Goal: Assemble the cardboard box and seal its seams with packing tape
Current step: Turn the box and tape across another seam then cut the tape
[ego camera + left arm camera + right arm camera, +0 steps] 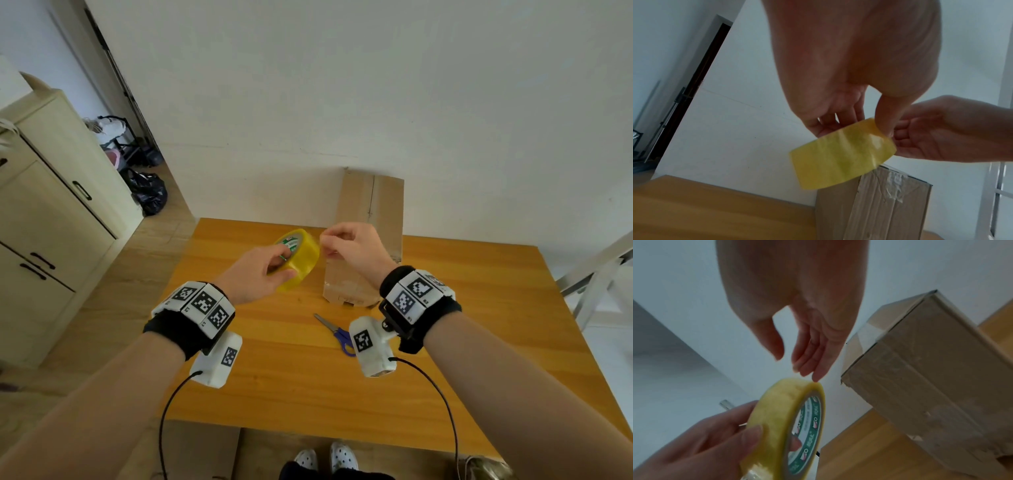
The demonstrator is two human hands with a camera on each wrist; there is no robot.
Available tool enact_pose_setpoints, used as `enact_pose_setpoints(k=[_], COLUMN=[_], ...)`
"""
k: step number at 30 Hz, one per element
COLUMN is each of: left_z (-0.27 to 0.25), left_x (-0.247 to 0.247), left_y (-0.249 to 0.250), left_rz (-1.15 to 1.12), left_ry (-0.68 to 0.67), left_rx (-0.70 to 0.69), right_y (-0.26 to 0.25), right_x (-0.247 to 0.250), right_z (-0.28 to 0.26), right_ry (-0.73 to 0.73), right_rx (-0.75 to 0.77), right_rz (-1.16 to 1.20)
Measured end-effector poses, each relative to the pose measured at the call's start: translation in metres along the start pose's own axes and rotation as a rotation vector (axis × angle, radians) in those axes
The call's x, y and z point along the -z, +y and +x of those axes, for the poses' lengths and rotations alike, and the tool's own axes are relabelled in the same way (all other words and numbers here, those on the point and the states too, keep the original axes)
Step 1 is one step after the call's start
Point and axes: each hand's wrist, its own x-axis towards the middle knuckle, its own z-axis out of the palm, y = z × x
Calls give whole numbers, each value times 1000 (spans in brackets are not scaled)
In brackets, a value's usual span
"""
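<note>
My left hand (286, 265) grips a yellow roll of packing tape (301, 260) above the table, fingers in its core and thumb on the outer face. In the left wrist view the roll (840, 159) hangs below that hand (857, 121). My right hand (327, 245) is at the roll's right edge. The right wrist view shows its fingers (807, 366) fairly straight, thumb apart, one fingertip touching the roll's rim (813, 384). The cardboard box (370, 205) stands upright behind both hands, with clear tape on its faces (920, 369).
Blue-handled scissors (337, 334) lie on the wooden table (274, 394) in front of the box. A cream cabinet (51, 205) and a black bag (150, 195) are at the left. A metal chair frame (596, 274) stands at the right.
</note>
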Motion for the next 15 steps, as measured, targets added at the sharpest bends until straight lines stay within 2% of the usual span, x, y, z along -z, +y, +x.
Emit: enact_pose_setpoints(k=[4, 8, 11, 15], left_z=[3, 12, 21, 28], left_x=[-1, 2, 5, -1], left_y=[2, 6, 8, 18], left_rz=[49, 28, 120, 165], left_ry=[-19, -10, 30, 41], left_rx=[-23, 44, 107, 127], right_y=[1, 5, 6, 9], right_x=[5, 8, 11, 19], right_z=[3, 4, 3, 1], right_ry=[-36, 42, 115, 127], right_rx=[12, -15, -38, -109], right_rz=[-80, 30, 80, 144])
